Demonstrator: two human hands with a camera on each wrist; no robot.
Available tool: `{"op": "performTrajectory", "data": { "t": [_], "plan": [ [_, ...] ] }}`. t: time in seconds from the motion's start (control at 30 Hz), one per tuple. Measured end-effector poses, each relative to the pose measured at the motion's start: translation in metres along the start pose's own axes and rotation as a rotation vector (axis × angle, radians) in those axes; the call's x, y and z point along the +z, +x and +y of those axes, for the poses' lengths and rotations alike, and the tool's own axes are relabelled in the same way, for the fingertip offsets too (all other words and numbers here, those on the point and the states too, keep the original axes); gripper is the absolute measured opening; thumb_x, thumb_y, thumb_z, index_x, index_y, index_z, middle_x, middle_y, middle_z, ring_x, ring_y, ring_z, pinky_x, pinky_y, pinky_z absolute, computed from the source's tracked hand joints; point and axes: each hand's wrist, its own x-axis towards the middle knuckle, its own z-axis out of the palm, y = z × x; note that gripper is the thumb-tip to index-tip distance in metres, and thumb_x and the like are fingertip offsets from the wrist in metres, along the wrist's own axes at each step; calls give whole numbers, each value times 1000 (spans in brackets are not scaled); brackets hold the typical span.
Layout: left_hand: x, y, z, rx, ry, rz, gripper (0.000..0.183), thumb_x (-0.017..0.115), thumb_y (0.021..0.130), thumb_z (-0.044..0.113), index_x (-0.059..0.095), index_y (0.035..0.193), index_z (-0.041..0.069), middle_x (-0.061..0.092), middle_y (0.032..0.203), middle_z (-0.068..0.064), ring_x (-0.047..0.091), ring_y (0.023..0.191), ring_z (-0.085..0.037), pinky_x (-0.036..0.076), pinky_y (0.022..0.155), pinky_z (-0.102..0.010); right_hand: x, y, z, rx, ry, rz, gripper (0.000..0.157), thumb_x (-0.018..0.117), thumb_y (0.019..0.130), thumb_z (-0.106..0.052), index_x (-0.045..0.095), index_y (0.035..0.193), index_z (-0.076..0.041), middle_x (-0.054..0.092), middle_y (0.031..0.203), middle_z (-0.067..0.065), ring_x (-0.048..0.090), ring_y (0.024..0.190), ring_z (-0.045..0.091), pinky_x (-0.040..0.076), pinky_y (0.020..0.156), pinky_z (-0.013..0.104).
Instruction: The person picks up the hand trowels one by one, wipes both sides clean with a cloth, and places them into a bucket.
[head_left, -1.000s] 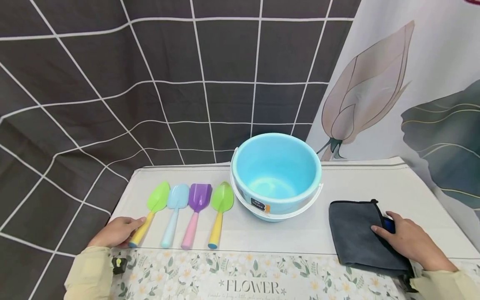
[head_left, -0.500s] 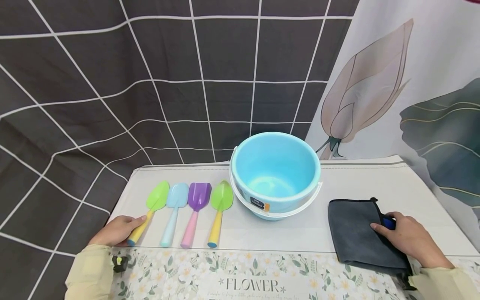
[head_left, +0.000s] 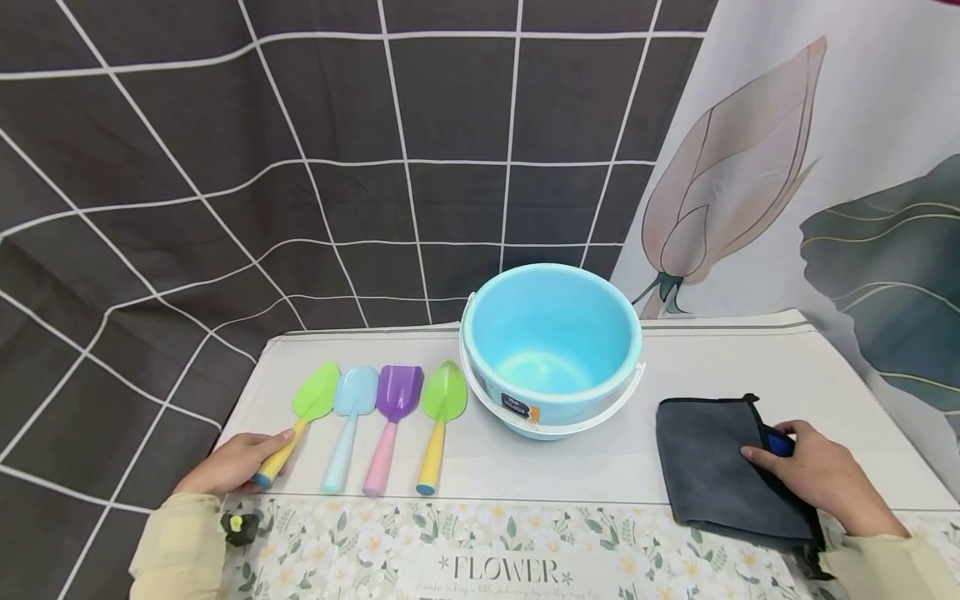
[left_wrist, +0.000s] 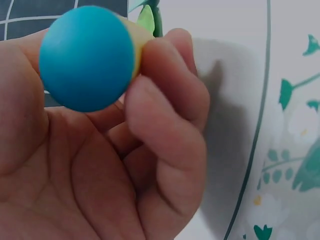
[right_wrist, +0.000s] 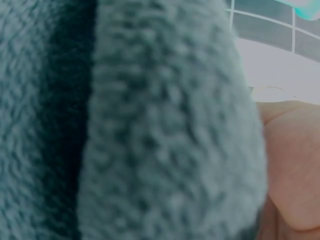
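My left hand point(head_left: 236, 462) grips the leftmost trowel point(head_left: 317, 392) by its handle point(head_left: 280, 460): likely light, stiff. Right hand point(head_left: 821, 482) pinches gray cloth point(head_left: 708, 458), probably soft.

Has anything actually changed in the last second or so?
Barely: the left hand seems to have raised the handle end of the leftmost trowel slightly. Nothing was newly grasped or released: the right hand still grips the gray cloth. The bucket and other three trowels stayed put.
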Motion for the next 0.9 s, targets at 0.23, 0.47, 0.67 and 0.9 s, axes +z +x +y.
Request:
{"op": "performTrajectory", "data": {
  "t": [0.23, 0.47, 0.67, 0.9],
  "plan": [
    [-1, 1, 1, 7, 10, 27, 61, 46, 105, 39, 58, 121, -18, 59, 84, -8, 52, 74, -21, 48, 63, -31, -1, 1, 3, -40, 50, -29, 99, 67, 91, -55, 31, 134, 27, 48, 117, 50, 57, 98, 59, 52, 73, 56],
    [-2, 2, 0, -3, -3, 39, 63, 47, 104, 42, 59, 119, -18, 59, 95, -15, 53, 87, -25, 50, 69, -34, -2, 0, 1, -50, 98, -88, 106, 71, 88, -55, 25, 137, 28, 41, 125, 50, 52, 107, 61, 52, 78, 56],
    [-3, 2, -1, -10, -17, 67, 65, 49, 104, 43, 58, 119, -20, 62, 104, -19, 55, 95, -28, 53, 72, -37, -3, -2, -1, -60, 102, -87, 105, 72, 88, -52, 26, 137, 28, 40, 126, 51, 51, 108, 61, 52, 78, 56],
    [-3, 0, 2, -4, -2, 123, 66, 51, 103, 43, 58, 120, -21, 60, 110, -26, 54, 97, -31, 53, 74, -38, -3, -5, -2, -67, 124, -60, 101, 75, 88, -49, 28, 137, 26, 41, 126, 49, 52, 107, 59, 52, 78, 55]
  ]
}}
